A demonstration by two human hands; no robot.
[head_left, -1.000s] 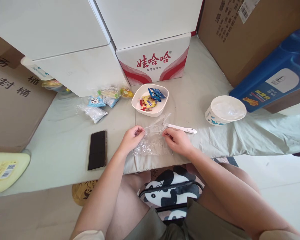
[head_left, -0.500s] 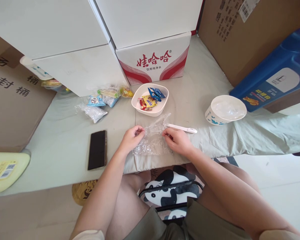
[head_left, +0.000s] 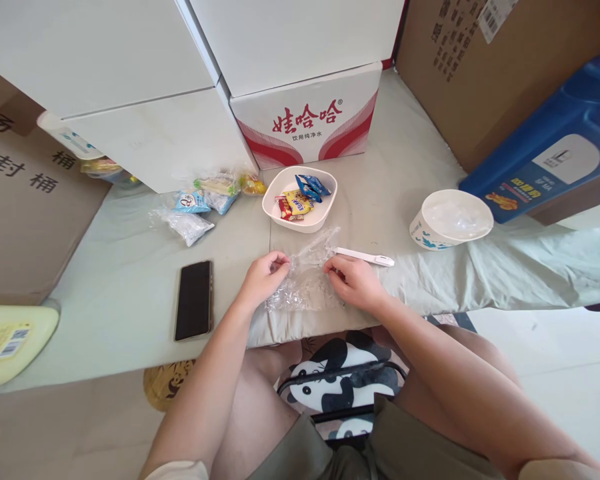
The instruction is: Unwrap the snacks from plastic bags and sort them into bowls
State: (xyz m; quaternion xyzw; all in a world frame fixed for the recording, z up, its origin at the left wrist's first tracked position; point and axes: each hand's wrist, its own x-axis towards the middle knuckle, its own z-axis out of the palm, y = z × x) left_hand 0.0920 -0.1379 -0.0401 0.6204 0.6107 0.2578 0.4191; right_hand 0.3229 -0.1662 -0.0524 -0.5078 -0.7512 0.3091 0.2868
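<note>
A crumpled clear plastic bag lies spread near the table's front edge, between my two hands. My left hand is closed in a pinch on the bag's left side. On its right side, my right hand has curled fingers closed on the plastic. Just beyond the right fingers lies a slim white plastic tool, partly hidden at its left end; I cannot tell its kind. Behind the bag stands a white bowl holding several small snack packets in blue, yellow and red.
A black phone lies left of my arm. Several wrapped snacks sit farther back. To the right stand a paper tub with clear plastic inside and a big blue bottle. Boxes line the back; a pale yellow bottle is far left.
The upper part of the plastic bag has folded down slightly. Both hands stay almost in place, with their grip unchanged.
</note>
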